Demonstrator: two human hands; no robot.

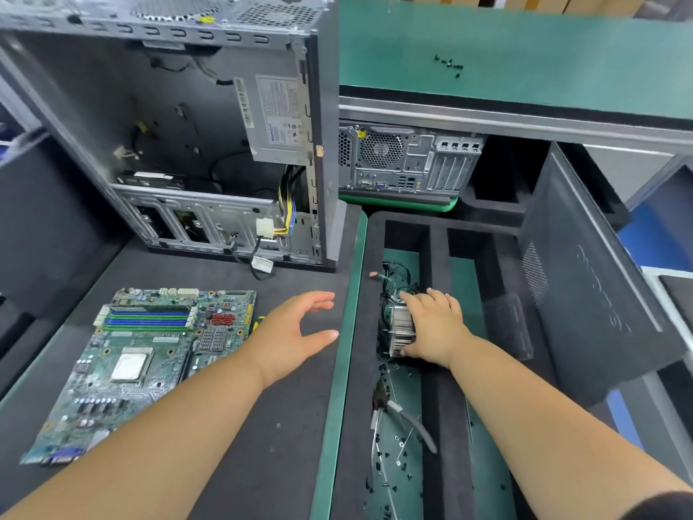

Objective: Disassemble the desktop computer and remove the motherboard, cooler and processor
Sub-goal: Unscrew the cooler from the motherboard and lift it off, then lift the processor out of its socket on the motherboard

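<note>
cooler gripped in the foam tray, motherboard lying out on the dark mat

a dark foam mat [240,425] covers the bench; at 3 o'clock sits a black foam tray [437,425] with green-floored slots, loose screws at 6 o'clock in it. a green-topped shelf [525,43] runs across 1 o'clock, a second computer [408,159] tucked under it. the open computer case [180,137] stands at 11 o'clock, emptied of its board. the motherboard [146,362] lies flat at 8 o'clock, processor [129,366] seated in it. the left hand [296,332] hovers over the mat, fingers spread and holding nothing. the right hand [435,328] reaches into the tray, fingers curled round the cooler [399,332].
</note>
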